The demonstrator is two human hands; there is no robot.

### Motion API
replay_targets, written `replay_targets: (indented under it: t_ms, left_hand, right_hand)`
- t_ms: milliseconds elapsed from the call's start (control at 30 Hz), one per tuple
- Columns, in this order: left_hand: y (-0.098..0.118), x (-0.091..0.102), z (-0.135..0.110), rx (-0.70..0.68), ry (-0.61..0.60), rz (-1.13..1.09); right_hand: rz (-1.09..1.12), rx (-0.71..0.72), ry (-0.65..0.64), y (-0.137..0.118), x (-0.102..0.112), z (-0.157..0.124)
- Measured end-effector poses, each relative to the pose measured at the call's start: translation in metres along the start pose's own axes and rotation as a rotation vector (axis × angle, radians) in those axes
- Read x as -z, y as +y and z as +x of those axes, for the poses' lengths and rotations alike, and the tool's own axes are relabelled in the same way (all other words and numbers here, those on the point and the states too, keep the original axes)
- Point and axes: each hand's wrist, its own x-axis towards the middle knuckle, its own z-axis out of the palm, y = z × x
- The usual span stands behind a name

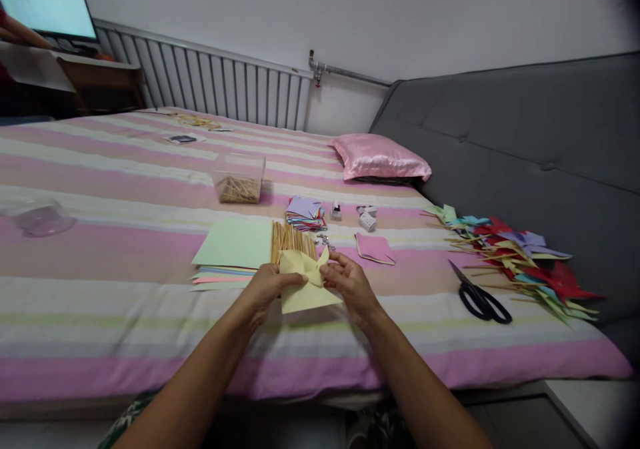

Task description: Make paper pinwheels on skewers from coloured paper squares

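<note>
A pale yellow sheet of paper [307,297], partly folded like a pinwheel, is held between both hands above the bed's near side. My left hand [270,289] pinches its left side, the thumb lying over the paper near its middle. On the other side, my right hand [350,283] grips a curled corner between thumb and fingers. Just beyond the paper lie a bundle of wooden sticks [291,237] and small metal pieces [325,241]. Left of them is a stack of coloured sheets [235,243]; to the right, a pink paper square [375,247].
Black-handled scissors [481,301] and a pile of finished paper pinwheels [525,255] lie at right. Farther back are cut papers [305,210], a clear box [239,179] of sticks, small boxes [367,219] and a pink pillow [379,157]. A person's arm [23,32] shows at far left.
</note>
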Motion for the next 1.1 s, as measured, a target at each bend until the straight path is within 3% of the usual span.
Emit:
replay_targets:
  t_ms: [133,400,600,667,833,933,1100]
  left_hand:
    - [0.001,0.001,-0.001,0.007,-0.002,-0.009]
    - [0.001,-0.001,-0.001,0.027,0.011,-0.046]
    - [0.001,0.006,0.006,-0.041,0.173,-0.170]
    - [0.003,0.007,0.008,-0.065,0.209,-0.237]
    - [0.007,0.006,0.007,-0.096,0.197,-0.368]
    - [0.007,0.003,0.003,-0.087,0.149,-0.407]
    - [0.005,-0.002,0.001,-0.080,0.073,-0.419]
  right_hand:
    - [-0.010,0.003,-0.020,0.003,-0.005,-0.002]
    - [-0.032,0.056,0.148,0.002,-0.001,0.002]
    - [-0.083,0.330,0.349,-0.001,0.002,0.002]
    - [-0.157,0.397,0.253,-0.001,0.001,-0.003]
    - [-0.463,0.412,-0.143,0.004,-0.009,-0.014]
    - [-0.536,0.417,-0.177,0.010,-0.014,-0.015]
    - [-0.469,0.378,-0.108,0.016,-0.016,-0.011]
